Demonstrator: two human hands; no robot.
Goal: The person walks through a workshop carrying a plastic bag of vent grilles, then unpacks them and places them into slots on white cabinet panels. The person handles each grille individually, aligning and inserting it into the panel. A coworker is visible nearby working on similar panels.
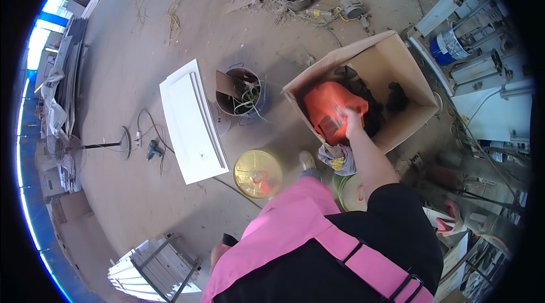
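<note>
My right hand [350, 121] reaches into a large open cardboard box [392, 53] at the right. Its fingers, smeared by motion, look closed on a bright orange bag [323, 99], which seems to be thin plastic. A brownish piece [327, 126] shows against the bag, too blurred to name. Dark, soft-looking items [397, 97] lie deeper in the box. My left hand [218, 253] hangs low beside my pink apron, with a dark band at the wrist. The apron hides most of it, and its fingers do not show.
A yellow-lidded drum [257, 173] stands by my foot, beside another lidded bucket [353, 194]. White panels [190, 124] lie left of a scrap-filled bucket [240, 111]. A power drill [153, 150] and cords lie on the dusty floor. Metal machinery [482, 70] lines the right.
</note>
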